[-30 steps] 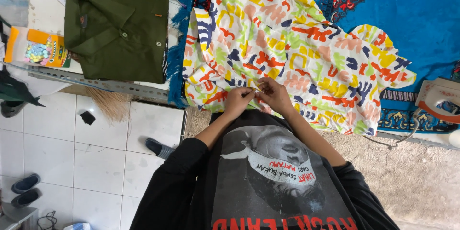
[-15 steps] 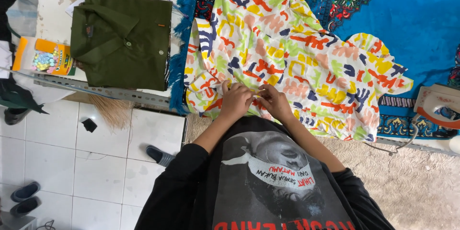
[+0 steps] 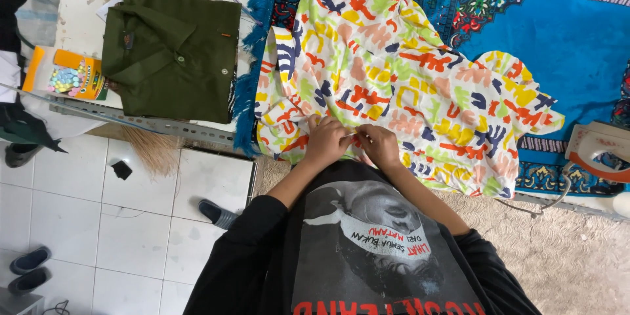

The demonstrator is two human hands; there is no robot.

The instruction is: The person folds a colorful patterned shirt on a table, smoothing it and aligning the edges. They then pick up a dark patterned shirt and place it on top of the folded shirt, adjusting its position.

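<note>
Left of the patterned shirt [image 3: 394, 85]: folded green shirt [image 3: 172, 49], chalk box [image 3: 62, 75]. Patterned shirt spread flat over the blue rug [image 3: 564, 33]. Left hand [image 3: 326, 143] and right hand [image 3: 378, 144] pinched together at its near hem, perhaps on a button. Thin, limp cloth, likely light; best taken by hem or seam. Right of it, an iron [image 3: 600, 151].

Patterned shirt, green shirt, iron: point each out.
Patterned shirt [image 3: 394, 72], head view, middle of the fabric.
Green shirt [image 3: 174, 52], head view, folded front.
Iron [image 3: 600, 151], head view, top of the body.
</note>
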